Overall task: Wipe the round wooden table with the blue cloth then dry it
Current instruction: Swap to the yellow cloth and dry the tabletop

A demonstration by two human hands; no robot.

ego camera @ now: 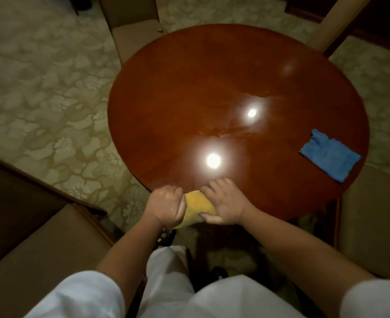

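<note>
The round wooden table (pixel 189 88) fills the middle of the head view, glossy, with wet streaks near its centre. A folded blue cloth (pixel 329 157) lies flat near the table's right edge, far from both hands. At the near edge a yellow cloth (pixel 197 206) is bunched between my hands. My left hand (pixel 167 205) grips its left end with curled fingers. My right hand (pixel 225 204) grips its right end, fingers over the top and thumb underneath. Most of the yellow cloth is hidden by the hands.
Brown upholstered chairs stand around the table: one at the far left (pixel 134 35), one at the near left (pixel 40 244), one at the right (pixel 372 214). Patterned carpet (pixel 40 88) covers the floor. Two lamp reflections (pixel 213 159) glare on the tabletop.
</note>
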